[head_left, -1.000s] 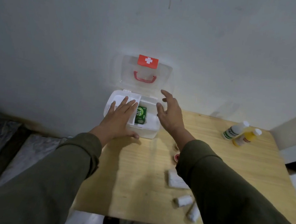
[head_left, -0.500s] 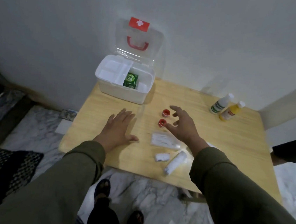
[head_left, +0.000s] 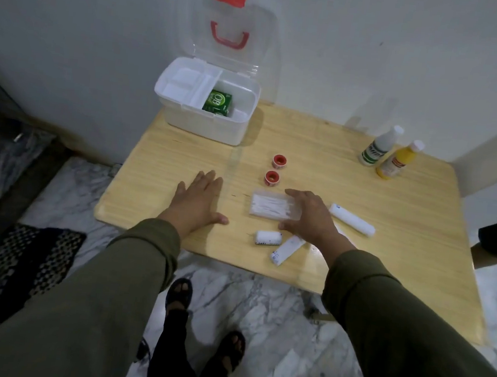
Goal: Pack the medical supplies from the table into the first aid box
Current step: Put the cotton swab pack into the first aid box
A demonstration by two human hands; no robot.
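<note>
The white first aid box (head_left: 187,120) stands open at the table's far left corner, its clear lid (head_left: 229,39) leaning on the wall. A green carton (head_left: 217,102) lies inside. My left hand (head_left: 198,201) rests flat on the table, holding nothing. My right hand (head_left: 308,217) is spread over the right end of a clear packet of cotton swabs (head_left: 270,206), thumb and fingers touching its edges. Two red tape rolls (head_left: 279,161) (head_left: 271,177) sit beyond it. Three white bandage rolls (head_left: 268,238) (head_left: 286,250) (head_left: 352,220) lie around my right hand.
A white bottle (head_left: 380,147) and a yellow bottle (head_left: 398,162) stand at the far right of the wooden table (head_left: 334,173). The table sits against the wall. Marble floor, a dark mat (head_left: 19,259) and my sandalled feet (head_left: 179,291) lie below.
Both hands have drawn back from the box to the table's near half. My right hand has come down onto the swab packet. The view has tilted down.
</note>
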